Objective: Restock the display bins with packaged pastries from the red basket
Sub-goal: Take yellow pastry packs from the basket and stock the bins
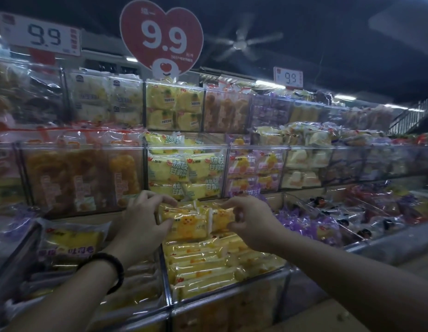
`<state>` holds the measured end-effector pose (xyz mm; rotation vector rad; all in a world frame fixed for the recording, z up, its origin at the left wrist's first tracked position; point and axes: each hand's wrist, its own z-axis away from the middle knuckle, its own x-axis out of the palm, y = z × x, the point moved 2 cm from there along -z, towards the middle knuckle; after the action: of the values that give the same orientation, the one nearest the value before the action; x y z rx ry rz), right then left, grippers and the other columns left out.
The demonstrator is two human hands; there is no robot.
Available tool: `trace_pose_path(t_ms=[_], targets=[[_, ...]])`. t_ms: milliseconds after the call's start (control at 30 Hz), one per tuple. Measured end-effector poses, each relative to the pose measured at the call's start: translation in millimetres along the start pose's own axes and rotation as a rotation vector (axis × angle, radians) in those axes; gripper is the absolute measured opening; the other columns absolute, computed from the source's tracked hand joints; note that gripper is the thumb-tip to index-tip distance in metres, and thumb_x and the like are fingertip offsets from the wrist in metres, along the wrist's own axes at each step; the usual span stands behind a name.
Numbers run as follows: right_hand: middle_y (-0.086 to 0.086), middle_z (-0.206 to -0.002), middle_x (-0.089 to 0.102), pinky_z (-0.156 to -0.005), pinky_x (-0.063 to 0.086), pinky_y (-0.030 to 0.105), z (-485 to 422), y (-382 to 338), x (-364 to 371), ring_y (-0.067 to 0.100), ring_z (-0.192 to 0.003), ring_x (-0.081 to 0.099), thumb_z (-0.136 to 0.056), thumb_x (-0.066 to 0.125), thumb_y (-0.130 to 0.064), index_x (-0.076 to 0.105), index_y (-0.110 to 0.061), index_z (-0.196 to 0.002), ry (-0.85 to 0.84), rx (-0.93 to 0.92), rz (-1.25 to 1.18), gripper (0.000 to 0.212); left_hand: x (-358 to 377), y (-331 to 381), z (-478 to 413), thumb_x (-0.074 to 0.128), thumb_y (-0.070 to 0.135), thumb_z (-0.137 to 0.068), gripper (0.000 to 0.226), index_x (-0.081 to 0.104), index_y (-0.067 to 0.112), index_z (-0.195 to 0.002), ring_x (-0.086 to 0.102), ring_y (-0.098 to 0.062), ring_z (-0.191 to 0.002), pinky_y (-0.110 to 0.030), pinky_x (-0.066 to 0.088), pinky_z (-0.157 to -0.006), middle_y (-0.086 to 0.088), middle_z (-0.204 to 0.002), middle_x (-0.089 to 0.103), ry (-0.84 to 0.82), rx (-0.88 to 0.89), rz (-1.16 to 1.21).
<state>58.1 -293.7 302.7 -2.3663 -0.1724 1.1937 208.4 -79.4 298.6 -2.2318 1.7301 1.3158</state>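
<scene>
Both of my hands hold yellow packaged pastries (189,224) over the back of a clear display bin (232,295) in the lowest row. My left hand (143,219), with a dark bead bracelet on its wrist, grips the packs' left end. My right hand (251,219) pinches the right end. Beneath them the bin is filled with several rows of the same yellow packs (208,267). The red basket is out of view.
A neighbouring bin on the left holds yellow toast packs (71,240); one on the right holds purple packs (308,224). Two upper rows of clear bins (184,173) stand full behind. A red heart-shaped 9.9 price sign (161,37) hangs above.
</scene>
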Motion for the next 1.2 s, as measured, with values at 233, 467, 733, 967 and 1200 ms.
trace_pose_path(t_ms=[233,467,733,967,1200], targets=[[-0.012,-0.092,0.069,-0.066,0.052,0.019,66.9,-26.8,-37.6,0.001,-0.083,0.066,-0.096,0.072,-0.029,0.073,-0.029,-0.105,0.038,-0.086,-0.060,0.009,-26.3,85.9,75.0,0.077,0.015,-0.092,0.021,0.070,0.035,-0.094,0.065,-0.008,-0.077,-0.012,0.047,-0.061,0.018,-0.091,0.069,-0.007,0.249,0.204],[-0.011,-0.066,0.063,-0.058,0.041,0.015,173.5,-37.6,-5.0,0.000,-0.062,0.057,-0.091,0.074,-0.021,0.073,-0.023,-0.081,-0.007,-0.119,-0.108,0.010,11.1,95.7,202.9,0.066,0.012,-0.100,0.021,0.070,0.032,-0.097,0.067,-0.009,-0.072,-0.025,0.052,-0.061,0.010,-0.086,0.069,-0.484,0.169,0.341],[-0.010,-0.090,0.071,-0.062,0.047,0.021,287.0,11.7,104.2,0.007,-0.083,0.066,-0.100,0.067,-0.038,0.076,-0.027,-0.097,-0.547,0.242,-0.093,0.015,82.0,21.9,314.4,0.064,0.036,-0.103,0.008,0.070,0.041,-0.106,0.065,0.012,-0.078,-0.024,0.054,-0.076,0.024,-0.089,0.068,-0.979,-0.146,0.100],[-0.003,-0.089,0.069,-0.073,0.043,0.023,360.5,60.0,208.5,0.019,-0.095,0.068,-0.091,0.074,-0.037,0.073,-0.024,-0.091,-0.890,0.423,0.042,0.013,111.4,-41.0,353.3,0.055,0.041,-0.106,0.020,0.066,0.032,-0.120,0.065,-0.006,-0.090,-0.019,0.048,-0.068,0.010,-0.116,0.067,-1.150,-0.355,-0.010],[0.011,-0.114,0.074,-0.085,0.055,0.030,408.3,85.4,319.8,0.029,-0.108,0.072,-0.088,0.065,-0.034,0.073,-0.016,-0.111,-1.107,0.506,0.149,0.030,120.2,-74.6,348.3,0.053,0.052,-0.105,0.042,0.059,0.030,-0.140,0.055,-0.018,-0.126,-0.031,0.049,-0.098,0.005,-0.145,0.054,-1.420,-0.359,-0.263]])
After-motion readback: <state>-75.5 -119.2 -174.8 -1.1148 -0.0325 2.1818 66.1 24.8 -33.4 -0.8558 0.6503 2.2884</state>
